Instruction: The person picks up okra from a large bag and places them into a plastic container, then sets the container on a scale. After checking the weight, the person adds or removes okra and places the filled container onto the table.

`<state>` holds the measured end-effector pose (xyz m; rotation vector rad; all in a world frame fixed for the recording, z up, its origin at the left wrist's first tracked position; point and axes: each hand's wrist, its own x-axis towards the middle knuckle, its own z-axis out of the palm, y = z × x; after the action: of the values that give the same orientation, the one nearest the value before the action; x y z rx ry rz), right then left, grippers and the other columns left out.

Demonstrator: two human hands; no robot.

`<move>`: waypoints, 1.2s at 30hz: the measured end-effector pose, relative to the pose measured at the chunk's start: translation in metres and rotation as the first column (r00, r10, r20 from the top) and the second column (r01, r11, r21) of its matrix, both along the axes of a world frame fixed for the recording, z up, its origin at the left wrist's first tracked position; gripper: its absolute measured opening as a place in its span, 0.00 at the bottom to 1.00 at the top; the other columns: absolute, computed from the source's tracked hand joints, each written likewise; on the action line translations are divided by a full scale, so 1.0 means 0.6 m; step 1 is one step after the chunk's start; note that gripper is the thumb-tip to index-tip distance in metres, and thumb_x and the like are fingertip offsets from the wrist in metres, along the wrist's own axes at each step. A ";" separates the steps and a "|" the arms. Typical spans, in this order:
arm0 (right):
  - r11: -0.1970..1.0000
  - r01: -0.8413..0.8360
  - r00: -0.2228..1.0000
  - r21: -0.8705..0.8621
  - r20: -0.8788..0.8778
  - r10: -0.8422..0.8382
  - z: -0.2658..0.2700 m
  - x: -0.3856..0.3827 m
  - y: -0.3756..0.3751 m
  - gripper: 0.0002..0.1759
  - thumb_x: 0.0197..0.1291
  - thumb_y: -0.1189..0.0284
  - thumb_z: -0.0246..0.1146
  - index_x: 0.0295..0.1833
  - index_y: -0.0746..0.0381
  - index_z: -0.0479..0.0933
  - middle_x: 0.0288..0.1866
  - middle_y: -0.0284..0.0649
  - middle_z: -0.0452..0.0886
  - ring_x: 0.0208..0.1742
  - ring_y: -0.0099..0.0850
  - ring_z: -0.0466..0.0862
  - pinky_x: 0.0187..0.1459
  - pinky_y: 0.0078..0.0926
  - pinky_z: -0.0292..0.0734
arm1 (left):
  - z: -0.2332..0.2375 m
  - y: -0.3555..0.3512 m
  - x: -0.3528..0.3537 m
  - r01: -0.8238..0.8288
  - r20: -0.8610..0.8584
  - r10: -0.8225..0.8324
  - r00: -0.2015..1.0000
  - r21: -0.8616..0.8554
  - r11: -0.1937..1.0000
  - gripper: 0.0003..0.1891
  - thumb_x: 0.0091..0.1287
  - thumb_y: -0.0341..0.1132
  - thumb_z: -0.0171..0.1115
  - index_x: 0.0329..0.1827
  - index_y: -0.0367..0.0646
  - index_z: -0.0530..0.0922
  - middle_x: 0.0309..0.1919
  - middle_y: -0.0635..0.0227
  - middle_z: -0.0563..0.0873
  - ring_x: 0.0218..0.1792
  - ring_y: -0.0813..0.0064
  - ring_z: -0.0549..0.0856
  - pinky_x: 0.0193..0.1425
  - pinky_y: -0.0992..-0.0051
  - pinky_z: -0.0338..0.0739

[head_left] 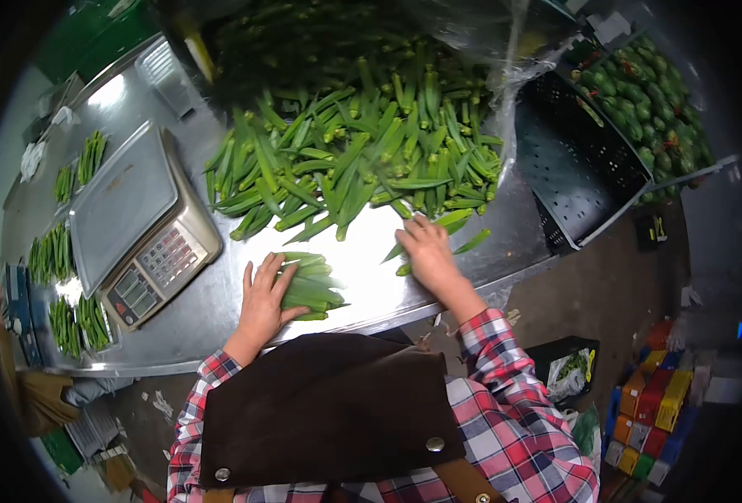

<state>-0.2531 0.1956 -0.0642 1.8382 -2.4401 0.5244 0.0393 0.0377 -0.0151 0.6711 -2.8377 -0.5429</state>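
My left hand [262, 293] rests with its fingers spread against the left end of a small bundle of okra [314, 285] near the table's front edge. The bundle's pods lie side by side. To the right, my right hand [428, 256] has its fingers curled down over a few okra pods [472, 241], whose ends stick out on both sides. What lies under the palm is hidden. Just beyond both hands spreads a large heap of loose okra [363, 159].
A scale [149, 226] stands at left, with several okra bundles [52, 251] beyond it. A black crate [585, 159] is at right, beside a crate of green produce [648, 109]. Clear plastic [509, 84] hangs by the heap. Coloured boxes [652, 402] stand on the lower right floor.
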 end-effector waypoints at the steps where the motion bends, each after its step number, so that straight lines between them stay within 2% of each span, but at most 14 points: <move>1: 0.998 0.054 0.998 0.039 0.039 -0.055 0.010 -0.007 -0.008 0.18 0.43 0.79 0.59 0.45 0.58 0.77 0.50 0.39 0.75 0.62 0.40 0.67 0.60 0.43 0.59 | 0.006 -0.003 0.001 -0.040 -0.025 0.040 0.999 0.007 0.999 0.38 0.48 0.50 0.67 0.61 0.42 0.67 0.60 0.57 0.68 0.64 0.56 0.63 0.68 0.51 0.49; 5: 0.994 -0.105 0.993 -0.033 -0.049 0.103 0.078 -0.005 -0.005 0.14 0.44 0.73 0.66 0.40 0.60 0.78 0.41 0.40 0.76 0.51 0.39 0.74 0.55 0.41 0.64 | -0.008 -0.010 0.051 -0.285 -0.206 0.303 0.930 0.115 0.952 0.34 0.52 0.40 0.66 0.62 0.39 0.64 0.59 0.52 0.68 0.62 0.53 0.65 0.66 0.59 0.57; 8: 0.985 -0.169 0.964 0.041 0.217 0.156 0.134 0.060 -0.049 0.14 0.45 0.72 0.66 0.41 0.61 0.78 0.37 0.42 0.74 0.42 0.39 0.75 0.46 0.36 0.70 | -0.019 0.010 0.076 -0.510 -0.108 0.561 0.821 0.305 0.804 0.27 0.60 0.33 0.60 0.62 0.35 0.63 0.50 0.52 0.73 0.48 0.57 0.75 0.53 0.68 0.69; 9: 0.962 -0.259 0.946 -0.082 0.178 0.270 0.128 0.079 -0.067 0.14 0.46 0.70 0.66 0.41 0.61 0.77 0.32 0.42 0.73 0.36 0.39 0.75 0.39 0.35 0.72 | -0.023 0.017 0.078 -0.573 -0.051 0.639 0.767 0.395 0.719 0.26 0.61 0.33 0.58 0.62 0.35 0.63 0.48 0.53 0.74 0.45 0.59 0.76 0.50 0.69 0.71; 10: 0.948 -0.288 0.928 -0.137 0.206 0.311 0.114 0.103 -0.085 0.15 0.46 0.70 0.66 0.41 0.62 0.77 0.32 0.41 0.73 0.36 0.39 0.75 0.39 0.36 0.71 | -0.030 0.023 0.080 -0.573 -0.049 0.668 0.742 0.470 0.671 0.24 0.63 0.31 0.55 0.62 0.35 0.63 0.43 0.56 0.75 0.36 0.65 0.77 0.42 0.71 0.72; 14: 0.903 -0.359 0.881 -0.233 0.233 0.411 0.110 0.148 -0.125 0.15 0.47 0.68 0.66 0.40 0.65 0.76 0.30 0.43 0.73 0.36 0.41 0.75 0.39 0.37 0.72 | -0.051 0.037 0.081 -0.566 -0.040 0.686 0.727 0.531 0.631 0.24 0.60 0.27 0.54 0.62 0.38 0.64 0.41 0.56 0.75 0.33 0.67 0.77 0.40 0.71 0.73; 17: 0.998 -0.061 0.950 -0.031 0.306 0.068 0.088 0.125 -0.096 0.15 0.51 0.70 0.64 0.41 0.68 0.73 0.30 0.46 0.75 0.32 0.46 0.76 0.37 0.40 0.73 | -0.051 0.039 0.081 -0.550 -0.050 0.642 0.765 0.467 0.692 0.23 0.59 0.25 0.54 0.59 0.36 0.66 0.40 0.54 0.75 0.36 0.63 0.77 0.43 0.70 0.72; 19: 0.975 -0.044 0.895 0.220 0.442 -0.059 0.047 0.098 -0.067 0.15 0.53 0.70 0.63 0.42 0.69 0.71 0.30 0.47 0.77 0.31 0.44 0.78 0.35 0.37 0.75 | -0.056 0.035 0.083 -0.530 -0.077 0.601 0.796 0.392 0.752 0.21 0.58 0.23 0.54 0.56 0.35 0.68 0.40 0.51 0.74 0.40 0.57 0.76 0.46 0.67 0.71; 21: 0.939 -0.055 0.699 0.340 0.685 -0.207 0.035 0.103 -0.053 0.15 0.54 0.71 0.62 0.43 0.70 0.69 0.30 0.47 0.78 0.30 0.39 0.80 0.33 0.32 0.77 | -0.054 0.031 0.082 -0.536 -0.039 0.602 0.797 0.413 0.736 0.21 0.58 0.23 0.54 0.56 0.35 0.68 0.39 0.50 0.73 0.42 0.55 0.76 0.48 0.66 0.71; 23: 0.940 -0.064 0.260 0.336 0.915 -0.309 0.043 0.120 -0.051 0.15 0.55 0.73 0.61 0.45 0.70 0.67 0.29 0.45 0.79 0.29 0.31 0.82 0.30 0.25 0.78 | -0.055 0.030 0.083 -0.539 -0.040 0.616 0.786 0.443 0.716 0.19 0.60 0.23 0.53 0.56 0.35 0.68 0.40 0.51 0.75 0.39 0.57 0.77 0.46 0.67 0.72; 24: 0.942 -0.075 0.295 0.328 0.909 -0.293 0.038 0.127 -0.051 0.14 0.57 0.75 0.59 0.44 0.69 0.65 0.30 0.43 0.78 0.29 0.25 0.81 0.27 0.19 0.78 | -0.066 0.032 0.087 -0.526 -0.077 0.626 0.776 0.468 0.710 0.19 0.60 0.23 0.53 0.56 0.35 0.68 0.40 0.52 0.76 0.37 0.59 0.77 0.45 0.68 0.73; 28: 0.975 -0.070 0.062 0.212 0.976 -0.207 0.047 0.142 -0.047 0.08 0.61 0.81 0.51 0.43 0.66 0.59 0.39 0.45 0.77 0.33 0.27 0.80 0.28 0.22 0.78 | -0.069 0.038 0.098 -0.507 -0.111 0.676 0.728 0.577 0.641 0.20 0.61 0.22 0.53 0.58 0.36 0.68 0.40 0.58 0.78 0.34 0.72 0.78 0.42 0.75 0.74; 31: 0.992 -0.080 -0.121 0.096 0.987 -0.106 0.041 0.135 -0.053 0.09 0.63 0.79 0.52 0.45 0.65 0.59 0.39 0.46 0.77 0.33 0.28 0.80 0.28 0.24 0.78 | -0.022 0.043 0.107 -0.530 0.036 0.752 0.658 0.732 0.428 0.21 0.61 0.19 0.52 0.60 0.37 0.67 0.42 0.63 0.78 0.36 0.80 0.78 0.40 0.80 0.74; 36: 0.987 -0.150 -0.310 -0.057 0.951 0.008 0.087 0.137 -0.114 0.10 0.63 0.77 0.53 0.48 0.63 0.61 0.43 0.48 0.77 0.34 0.28 0.79 0.29 0.26 0.78 | 0.066 0.024 0.124 -0.235 0.124 0.787 0.604 0.972 0.028 0.21 0.66 0.24 0.49 0.62 0.38 0.63 0.39 0.60 0.79 0.30 0.77 0.81 0.28 0.76 0.82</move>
<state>-0.1708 0.1270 -0.0118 1.6147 -2.7165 3.3194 0.1135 0.0520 0.0246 1.4396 -1.1965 -1.9419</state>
